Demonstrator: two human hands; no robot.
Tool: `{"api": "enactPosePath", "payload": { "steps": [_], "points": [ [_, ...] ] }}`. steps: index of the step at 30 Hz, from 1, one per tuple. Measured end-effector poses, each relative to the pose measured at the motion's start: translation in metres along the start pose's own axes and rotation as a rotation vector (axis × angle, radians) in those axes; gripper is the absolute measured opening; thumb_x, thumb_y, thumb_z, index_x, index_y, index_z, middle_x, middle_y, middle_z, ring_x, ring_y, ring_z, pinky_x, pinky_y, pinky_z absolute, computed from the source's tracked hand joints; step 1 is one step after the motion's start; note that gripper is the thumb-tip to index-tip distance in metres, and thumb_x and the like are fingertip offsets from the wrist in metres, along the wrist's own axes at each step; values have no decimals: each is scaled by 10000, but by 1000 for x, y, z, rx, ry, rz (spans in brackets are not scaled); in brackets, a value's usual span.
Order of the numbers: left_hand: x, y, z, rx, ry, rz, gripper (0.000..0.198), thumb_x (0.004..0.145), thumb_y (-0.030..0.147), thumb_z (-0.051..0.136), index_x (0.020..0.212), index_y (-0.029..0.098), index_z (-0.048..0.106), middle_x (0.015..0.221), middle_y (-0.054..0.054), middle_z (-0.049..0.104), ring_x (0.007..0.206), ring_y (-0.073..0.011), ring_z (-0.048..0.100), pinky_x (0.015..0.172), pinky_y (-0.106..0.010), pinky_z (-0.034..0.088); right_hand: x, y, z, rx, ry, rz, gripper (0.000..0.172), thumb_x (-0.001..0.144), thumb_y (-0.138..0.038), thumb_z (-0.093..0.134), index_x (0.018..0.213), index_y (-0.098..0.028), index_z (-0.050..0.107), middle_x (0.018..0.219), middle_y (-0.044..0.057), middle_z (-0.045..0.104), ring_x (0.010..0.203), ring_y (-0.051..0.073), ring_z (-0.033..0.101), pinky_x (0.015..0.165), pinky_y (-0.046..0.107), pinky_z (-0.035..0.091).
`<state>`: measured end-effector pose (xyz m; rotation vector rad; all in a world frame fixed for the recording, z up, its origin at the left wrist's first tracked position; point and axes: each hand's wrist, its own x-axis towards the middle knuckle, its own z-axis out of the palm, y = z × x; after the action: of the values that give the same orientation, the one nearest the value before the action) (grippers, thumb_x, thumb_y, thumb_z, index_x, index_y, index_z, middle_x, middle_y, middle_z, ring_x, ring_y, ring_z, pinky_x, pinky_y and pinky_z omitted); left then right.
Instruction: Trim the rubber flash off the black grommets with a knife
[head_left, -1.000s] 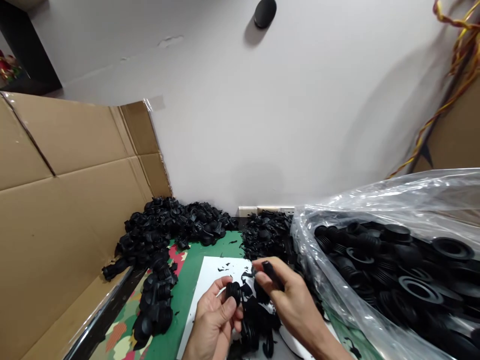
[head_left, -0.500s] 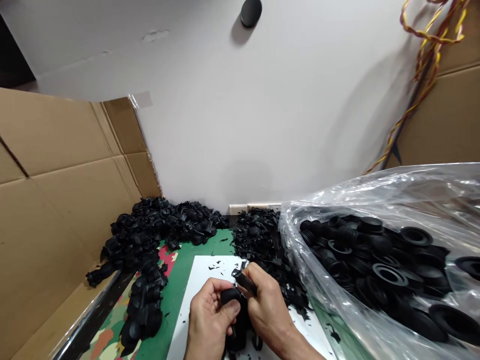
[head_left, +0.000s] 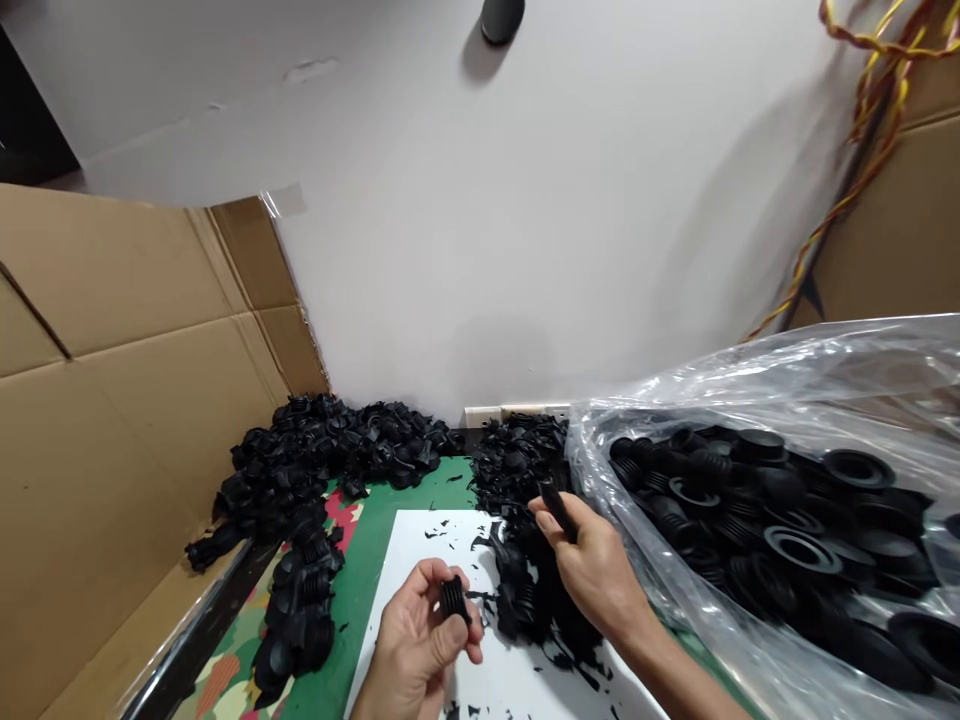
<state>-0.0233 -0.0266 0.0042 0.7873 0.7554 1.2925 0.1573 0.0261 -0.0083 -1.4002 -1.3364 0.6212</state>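
My left hand (head_left: 420, 635) pinches a ribbed part (head_left: 452, 600) between thumb and fingers, above the sheet (head_left: 416, 535) and inside its left edge; I'd hold it by the base, firm but not squashed, since it looks like rubber that would give and turn under a hard squeeze; the thumb is best low, clear of the top.

My right hand (head_left: 596, 570) is curled round a dark tool (head_left: 559, 512), tip toward the table's far edge and well apart from the part; I can't tell whether that tip is a blade, so I'd treat it as one, angled away from my left fingers, with short, light strokes.

Between my hands a heap (head_left: 517, 590) covers the middle of the sheet; bare space under the part would help me see it properly; a row (head_left: 296, 610) lies inside the table's (head_left: 382, 510) left edge; to the right is a clear bag (head_left: 630, 540) of larger parts; beyond, scraps (head_left: 517, 460) lie by the far edge, a pile (head_left: 360, 440) at the far left corner.
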Motion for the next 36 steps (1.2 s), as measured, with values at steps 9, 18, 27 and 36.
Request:
{"api": "enactPosePath", "payload": {
  "steps": [9,18,27,36],
  "points": [
    [-4,6,-4,-154,13,-103,240,730,307,727,887,126,722,805,-89,710,669,-187,672,515,-243,531,-8,-18,-6,82,-33,-14,261,800,-408,444,727,-205,593,703,25,598,686,203,554,638,297,432],
    [-5,5,-5,-189,47,-118,292,722,375,710,880,130,731,851,-92,715,664,-186,656,450,-230,506,-16,-23,-2,143,-164,45,279,775,-436,451,646,-202,532,633,-2,507,625,181,463,585,280,344],
    [1,-13,-11,-177,228,-184,477,578,480,797,828,81,724,518,-29,619,408,-80,482,350,-165,351,-32,-39,14,269,-475,181,309,744,-457,477,668,-167,549,650,19,543,670,200,482,604,287,359],
    [2,-21,-1,298,301,-10,517,596,554,750,873,124,670,456,13,580,340,-69,456,316,-142,280,-39,-38,28,305,-523,286,265,743,-372,482,680,-143,600,663,59,624,706,235,564,644,309,391]
  ]
}}
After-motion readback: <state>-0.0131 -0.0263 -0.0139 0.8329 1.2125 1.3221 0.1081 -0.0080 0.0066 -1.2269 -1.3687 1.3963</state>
